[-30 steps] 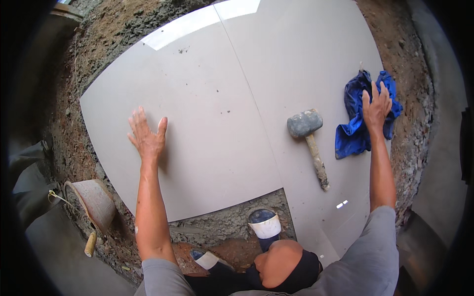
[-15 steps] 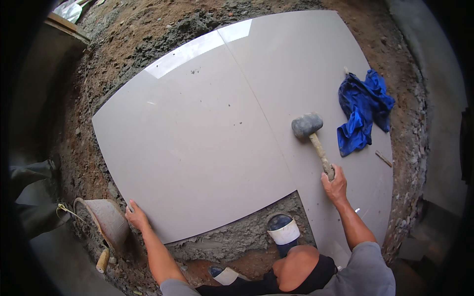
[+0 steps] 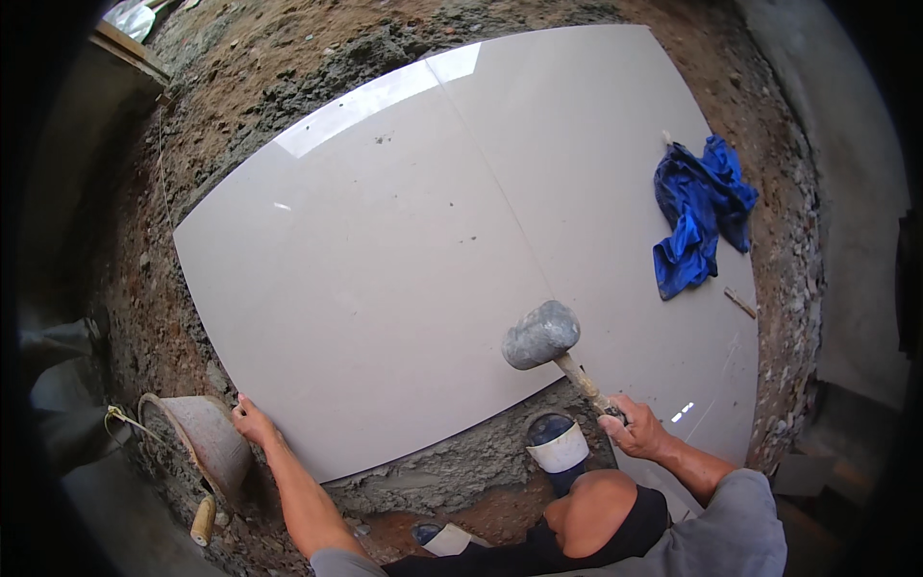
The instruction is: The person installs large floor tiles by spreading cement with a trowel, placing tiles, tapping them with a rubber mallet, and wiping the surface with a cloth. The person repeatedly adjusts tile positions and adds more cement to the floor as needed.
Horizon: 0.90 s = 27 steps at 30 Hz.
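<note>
Left tile [image 3: 336, 298] and right tile [image 3: 596, 144] lie abutting, seating apparently unfinished, mortar strip [image 3: 433, 480] uncovered, right hand [image 3: 636, 429] gripping mallet [image 3: 541, 337] near the joint [image 3: 498, 192], left hand [image 3: 256, 423] at left tile's edge, grip indeterminable

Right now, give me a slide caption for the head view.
Right hand grips a mallet over pale tiles; left hand at their edge; blue cloth lies farther right.

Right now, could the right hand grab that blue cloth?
Probably not readily: the right hand is closed around the mallet handle. Otherwise, the way across the tile to the blue cloth looks free.
</note>
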Motion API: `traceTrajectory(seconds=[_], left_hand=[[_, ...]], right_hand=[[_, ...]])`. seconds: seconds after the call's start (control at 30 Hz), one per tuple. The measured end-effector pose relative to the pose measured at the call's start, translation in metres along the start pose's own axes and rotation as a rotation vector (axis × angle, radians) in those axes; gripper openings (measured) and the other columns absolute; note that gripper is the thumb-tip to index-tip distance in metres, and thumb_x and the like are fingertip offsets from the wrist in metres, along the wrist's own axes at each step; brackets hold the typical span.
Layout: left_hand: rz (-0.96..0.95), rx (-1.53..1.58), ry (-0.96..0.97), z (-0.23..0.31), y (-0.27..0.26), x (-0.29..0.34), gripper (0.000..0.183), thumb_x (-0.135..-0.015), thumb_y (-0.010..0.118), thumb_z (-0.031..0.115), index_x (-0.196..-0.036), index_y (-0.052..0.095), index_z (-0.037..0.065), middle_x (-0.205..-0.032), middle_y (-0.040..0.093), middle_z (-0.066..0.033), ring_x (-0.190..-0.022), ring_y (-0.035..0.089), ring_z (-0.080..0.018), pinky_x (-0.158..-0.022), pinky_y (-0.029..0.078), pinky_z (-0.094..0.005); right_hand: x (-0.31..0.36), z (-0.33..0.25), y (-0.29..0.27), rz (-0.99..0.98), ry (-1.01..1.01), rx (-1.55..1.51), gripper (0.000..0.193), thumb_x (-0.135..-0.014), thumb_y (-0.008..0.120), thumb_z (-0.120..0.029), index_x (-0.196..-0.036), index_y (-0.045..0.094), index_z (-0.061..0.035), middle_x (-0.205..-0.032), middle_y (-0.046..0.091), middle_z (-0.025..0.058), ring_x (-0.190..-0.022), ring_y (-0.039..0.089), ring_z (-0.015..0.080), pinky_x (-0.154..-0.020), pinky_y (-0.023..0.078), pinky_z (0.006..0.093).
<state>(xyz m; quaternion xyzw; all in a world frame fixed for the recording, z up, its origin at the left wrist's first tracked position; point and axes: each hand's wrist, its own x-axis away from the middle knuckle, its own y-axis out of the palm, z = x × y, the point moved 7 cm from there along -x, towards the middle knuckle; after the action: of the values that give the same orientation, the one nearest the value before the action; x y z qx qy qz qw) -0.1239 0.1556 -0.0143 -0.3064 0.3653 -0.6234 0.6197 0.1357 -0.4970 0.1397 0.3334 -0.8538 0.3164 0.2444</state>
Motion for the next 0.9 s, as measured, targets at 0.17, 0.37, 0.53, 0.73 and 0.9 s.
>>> traceTrajectory(seconds=[0.17,0.37,0.53,0.73,0.9], left_hand=[[-0.002,-0.022,0.027,-0.001,0.002,-0.006,0.036,-0.092,0.061,0.031,-0.082,0.062,-0.003,-0.081,0.064,-0.0136,-0.073,0.058,-0.0231,-0.07,0.047,-0.0371],[-0.025,0.016,0.034,-0.004,0.005,-0.01,0.035,-0.093,0.059,0.029,-0.08,0.062,-0.004,-0.079,0.064,-0.014,-0.072,0.057,-0.0231,-0.07,0.047,-0.0377],[-0.027,-0.012,0.032,-0.004,0.004,-0.01,0.035,-0.093,0.059,0.029,-0.081,0.062,-0.004,-0.08,0.064,-0.0146,-0.073,0.058,-0.0238,-0.07,0.047,-0.0382],[-0.021,-0.043,0.024,0.01,0.004,-0.002,0.036,-0.093,0.058,0.029,-0.081,0.061,-0.005,-0.081,0.065,-0.0176,-0.073,0.06,-0.0282,-0.07,0.048,-0.0411],[0.013,-0.127,0.108,0.023,-0.001,0.011,0.033,-0.093,0.057,0.03,-0.085,0.062,-0.002,-0.087,0.063,-0.0203,-0.08,0.06,-0.0367,-0.074,0.047,-0.0436]], right_hand=[[0.009,0.028,0.03,-0.091,0.138,0.117,0.034,-0.093,0.06,-0.032,-0.109,0.058,-0.002,-0.072,0.062,0.0195,-0.067,0.065,0.0325,-0.063,0.05,0.0387],[0.015,0.026,0.034,-0.111,0.117,0.062,0.031,-0.093,0.061,-0.033,-0.103,0.06,-0.003,-0.071,0.062,0.0194,-0.067,0.065,0.0329,-0.061,0.05,0.0389],[0.013,0.034,0.036,-0.041,0.072,0.008,0.031,-0.092,0.062,-0.033,-0.103,0.061,-0.0038,-0.07,0.061,0.0192,-0.065,0.064,0.0336,-0.059,0.049,0.039],[0.011,0.042,0.036,-0.133,0.072,0.192,0.032,-0.092,0.062,-0.035,-0.103,0.061,-0.0049,-0.069,0.062,0.0185,-0.064,0.064,0.0359,-0.058,0.05,0.0413],[-0.03,-0.025,0.036,-0.174,-0.051,0.369,0.031,-0.092,0.06,-0.032,-0.108,0.059,-0.0061,-0.071,0.062,0.0171,-0.066,0.063,0.038,-0.06,0.05,0.0433]])
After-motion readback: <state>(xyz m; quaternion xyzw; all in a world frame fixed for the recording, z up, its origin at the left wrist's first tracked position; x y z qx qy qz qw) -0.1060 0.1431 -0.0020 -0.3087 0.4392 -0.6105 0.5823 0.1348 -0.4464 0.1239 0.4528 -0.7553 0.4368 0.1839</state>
